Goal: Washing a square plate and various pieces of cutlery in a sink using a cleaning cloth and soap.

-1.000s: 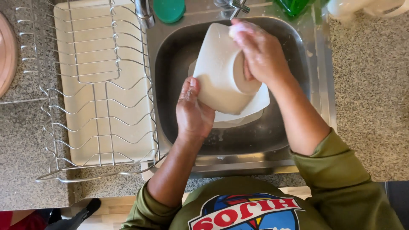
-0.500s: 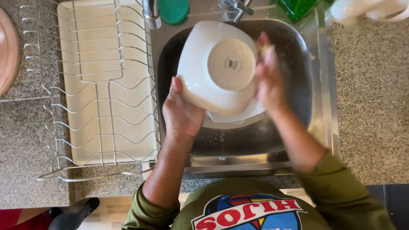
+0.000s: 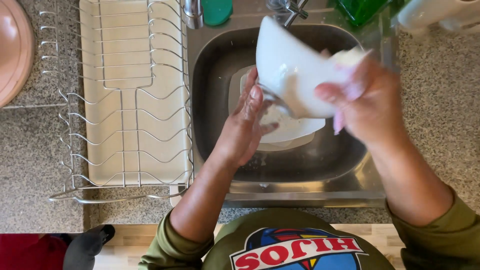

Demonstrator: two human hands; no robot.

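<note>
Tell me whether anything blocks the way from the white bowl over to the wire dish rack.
Nothing visible does. The white bowl is held over the sink by the left hand and right hand; the wire dish rack beside it shows no dishes along its near edge.

blurred: right hand, bowl | hidden: plate partly under bowl | cut off: pink dish left, green bottle top

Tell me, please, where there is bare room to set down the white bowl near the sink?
The wire dish rack on its cream tray holds nothing. Speckled granite counter right of the steel sink is bare too. The sink is crowded: both hands, the white ceramic bowl, white plates beneath.
</note>
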